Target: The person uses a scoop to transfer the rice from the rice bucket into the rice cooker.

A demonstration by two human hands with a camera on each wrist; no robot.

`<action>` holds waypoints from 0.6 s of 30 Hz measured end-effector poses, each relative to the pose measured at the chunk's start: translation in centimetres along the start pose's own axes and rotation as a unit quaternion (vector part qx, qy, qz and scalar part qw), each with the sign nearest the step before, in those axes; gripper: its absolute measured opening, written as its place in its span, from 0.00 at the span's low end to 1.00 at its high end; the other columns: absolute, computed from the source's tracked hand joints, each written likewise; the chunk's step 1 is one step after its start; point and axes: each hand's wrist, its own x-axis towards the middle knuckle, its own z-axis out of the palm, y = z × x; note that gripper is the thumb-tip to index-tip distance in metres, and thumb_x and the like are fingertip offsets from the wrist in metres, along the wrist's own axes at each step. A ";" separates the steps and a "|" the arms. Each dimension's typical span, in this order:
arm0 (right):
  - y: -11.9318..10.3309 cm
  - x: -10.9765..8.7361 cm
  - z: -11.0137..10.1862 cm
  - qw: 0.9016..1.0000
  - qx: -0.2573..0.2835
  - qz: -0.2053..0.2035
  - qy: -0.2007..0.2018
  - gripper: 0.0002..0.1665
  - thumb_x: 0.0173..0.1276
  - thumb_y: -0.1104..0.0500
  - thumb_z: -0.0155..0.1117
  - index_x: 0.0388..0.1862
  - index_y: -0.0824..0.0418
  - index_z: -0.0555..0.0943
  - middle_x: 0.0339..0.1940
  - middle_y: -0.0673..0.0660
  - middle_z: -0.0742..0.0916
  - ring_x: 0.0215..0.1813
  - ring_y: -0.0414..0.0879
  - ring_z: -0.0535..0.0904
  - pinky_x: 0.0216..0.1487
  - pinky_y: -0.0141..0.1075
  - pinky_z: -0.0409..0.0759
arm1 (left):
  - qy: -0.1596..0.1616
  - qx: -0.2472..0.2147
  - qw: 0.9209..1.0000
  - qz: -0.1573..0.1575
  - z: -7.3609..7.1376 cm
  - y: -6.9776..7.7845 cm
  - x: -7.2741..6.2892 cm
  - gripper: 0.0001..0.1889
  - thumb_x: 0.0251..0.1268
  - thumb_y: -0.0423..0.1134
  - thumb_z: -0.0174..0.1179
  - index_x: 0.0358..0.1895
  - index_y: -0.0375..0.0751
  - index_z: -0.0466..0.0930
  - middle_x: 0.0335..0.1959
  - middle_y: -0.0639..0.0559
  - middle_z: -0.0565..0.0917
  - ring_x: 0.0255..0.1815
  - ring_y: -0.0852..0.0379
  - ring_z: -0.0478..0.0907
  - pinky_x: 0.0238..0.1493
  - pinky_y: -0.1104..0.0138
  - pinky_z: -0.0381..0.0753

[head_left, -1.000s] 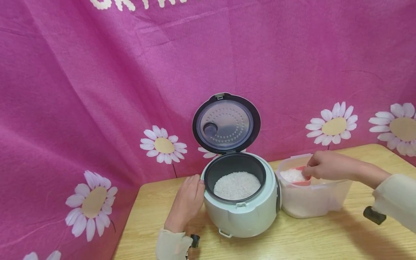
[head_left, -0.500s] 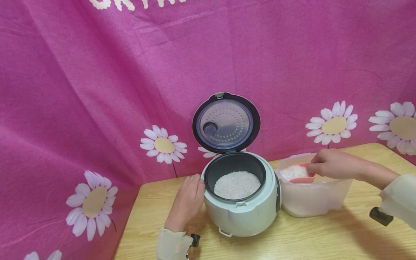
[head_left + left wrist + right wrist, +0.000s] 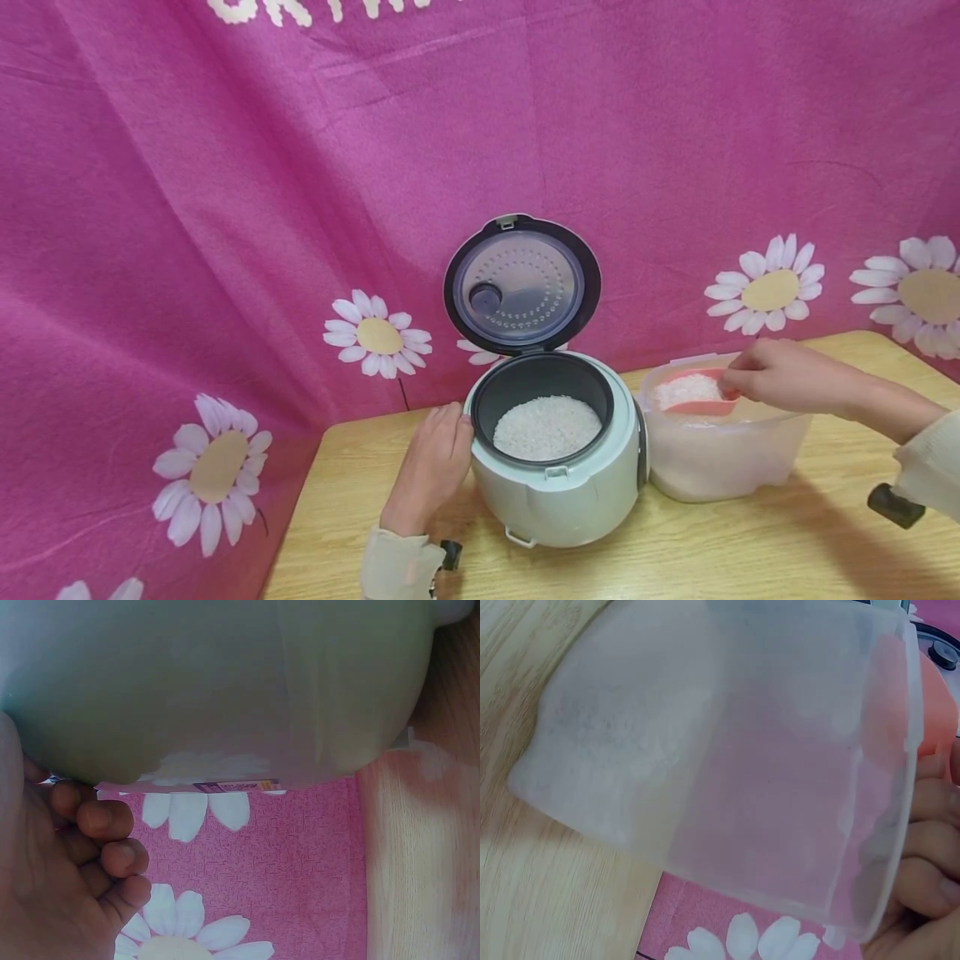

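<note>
My right hand [image 3: 780, 379] pinches the handle end of a coral-pink scoop [image 3: 701, 407] heaped with white rice [image 3: 686, 390]. The scoop is at the mouth of a translucent rice bin [image 3: 720, 462], level with its rim. In the right wrist view the fingers curl at the scoop's handle beside the bin's edge. My left hand [image 3: 431, 467] grips the left upper edge of a pale mint rice cooker [image 3: 558, 508]; in the left wrist view its fingertips [image 3: 124, 859] are curled beside the cooker's wall. White rice [image 3: 547, 429] lies in the cooker's dark inner pot [image 3: 491, 392].
The cooker's round lid [image 3: 522, 279] stands raised at the back. The bin is close against the cooker's right side. Both stand on a wooden table [image 3: 360, 492], before a magenta cloth [image 3: 637, 150] printed with daisies.
My right hand has moved a little to the right and up with the scoop, which now shows more clearly above the bin's rim. My left hand and the cooker have stayed in place.
</note>
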 end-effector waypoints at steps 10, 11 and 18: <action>0.5 -0.8 -0.8 0.999 -0.012 0.013 0.044 0.14 0.74 0.53 0.60 0.32 0.54 0.88 0.24 0.46 0.72 0.29 0.36 0.64 0.33 0.33 0.65 | 0.006 0.004 1.000 0.006 0.0 0.0 0.0 0.09 0.81 0.43 0.46 0.44 0.46 0.75 0.36 0.54 0.79 0.43 0.58 0.72 0.51 0.61 0.80; 0.6 -0.8 -0.8 0.999 -0.014 0.013 0.049 0.14 0.74 0.53 0.60 0.34 0.55 0.89 0.26 0.47 0.74 0.30 0.36 0.65 0.33 0.33 0.66 | 0.007 0.005 1.000 0.007 0.0 0.0 0.0 0.09 0.81 0.43 0.46 0.44 0.46 0.75 0.35 0.54 0.78 0.43 0.58 0.72 0.50 0.61 0.80; 0.4 -0.7 -1.2 0.997 -0.020 -0.005 0.076 0.15 0.74 0.56 0.59 0.35 0.55 0.91 0.24 0.46 0.82 0.28 0.33 0.67 0.32 0.32 0.69 | 0.012 0.010 1.000 0.011 0.0 -0.1 0.0 0.09 0.80 0.43 0.46 0.42 0.46 0.75 0.34 0.54 0.77 0.42 0.58 0.72 0.50 0.61 0.79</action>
